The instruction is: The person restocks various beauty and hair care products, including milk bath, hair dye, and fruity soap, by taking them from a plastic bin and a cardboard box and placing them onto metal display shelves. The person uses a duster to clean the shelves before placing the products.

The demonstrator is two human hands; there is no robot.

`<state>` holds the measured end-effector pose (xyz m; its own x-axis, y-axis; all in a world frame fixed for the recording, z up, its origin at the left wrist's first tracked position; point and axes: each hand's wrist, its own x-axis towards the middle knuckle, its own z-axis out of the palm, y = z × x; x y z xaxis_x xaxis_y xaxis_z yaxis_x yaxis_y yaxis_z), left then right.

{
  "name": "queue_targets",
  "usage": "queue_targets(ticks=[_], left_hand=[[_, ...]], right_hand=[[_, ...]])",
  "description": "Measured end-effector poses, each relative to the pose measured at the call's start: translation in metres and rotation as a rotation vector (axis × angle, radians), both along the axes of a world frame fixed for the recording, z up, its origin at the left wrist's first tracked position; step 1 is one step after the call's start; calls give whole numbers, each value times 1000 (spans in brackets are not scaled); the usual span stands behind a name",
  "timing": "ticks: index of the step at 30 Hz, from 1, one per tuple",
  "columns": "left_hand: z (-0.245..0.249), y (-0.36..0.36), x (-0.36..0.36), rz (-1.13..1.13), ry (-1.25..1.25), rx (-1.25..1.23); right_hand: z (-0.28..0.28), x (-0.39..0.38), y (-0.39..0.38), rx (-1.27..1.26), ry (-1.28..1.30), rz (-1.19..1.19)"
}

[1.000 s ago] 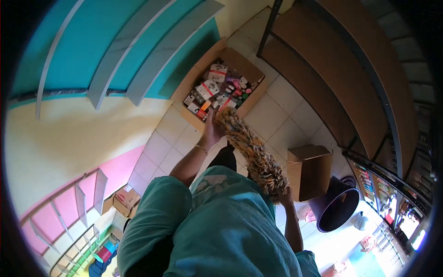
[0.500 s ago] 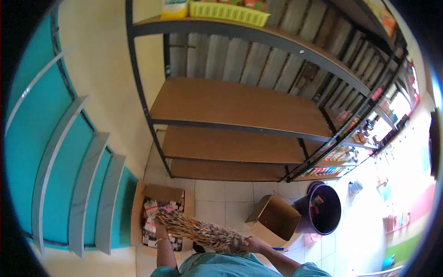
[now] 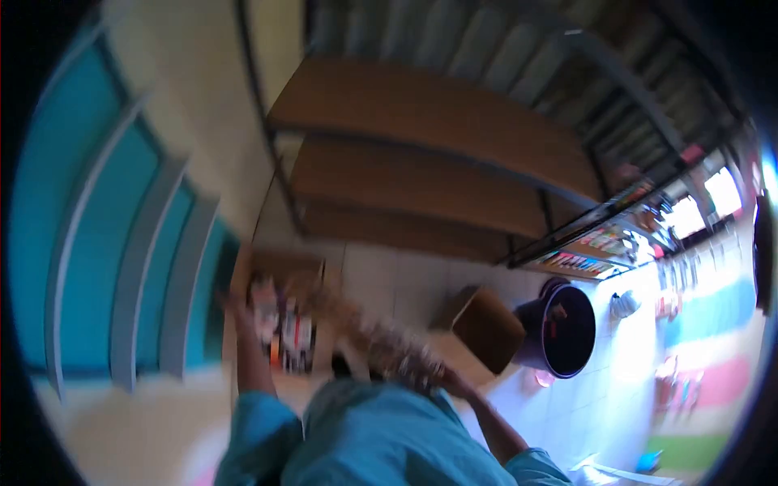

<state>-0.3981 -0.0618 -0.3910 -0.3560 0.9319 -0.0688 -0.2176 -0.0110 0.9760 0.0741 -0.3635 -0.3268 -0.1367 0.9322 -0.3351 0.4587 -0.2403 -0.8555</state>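
My right hand (image 3: 447,382) is closed around the handle end of a feather duster (image 3: 381,338), brown and fluffy, which slants up and left in front of my body. My left hand (image 3: 232,304) is off the duster, beside the left edge of an open cardboard box (image 3: 328,344). Its fingers look apart, though motion blurs them. Packaged goods (image 3: 296,336) with dark and light wrappers fill the box. The duster's far tip hangs over the right part of that box, smeared by motion.
Ahead stands a metal rack with brown shelves (image 3: 421,105). White-edged teal shelves (image 3: 134,267) line the left wall. An open cardboard box (image 3: 486,328) and a dark purple bin (image 3: 531,336) stand on the tiled floor at right. Packaged goods (image 3: 579,263) fill a low rack shelf.
My left hand has let go of the duster's tip and moved up and left to the box's edge. My right hand keeps the duster. The view has tilted downward.
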Motion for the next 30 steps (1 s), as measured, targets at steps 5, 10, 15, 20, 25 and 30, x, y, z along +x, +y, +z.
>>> queue_targets(ticks=[5, 10, 15, 20, 25, 30], left_hand=[[-47, -103, -1, -11, 21, -343], [-86, -193, 1, 4, 347, -982], [-111, -218, 10, -32, 108, -1043], [-166, -195, 6, -298, 243, -1042], [-209, -173, 30, -266, 182, -890], [-260, -191, 54, -211, 106, -845]], right_hand=[[15, -2, -8, -375, -195, -284], [9, -6, -2, -695, -88, -539], [-5, -10, 5, -761, -35, -524], [-41, -22, 16, -895, -57, -485], [-59, -27, 16, -970, -32, -399], [-66, -19, 31, -977, -41, -230]])
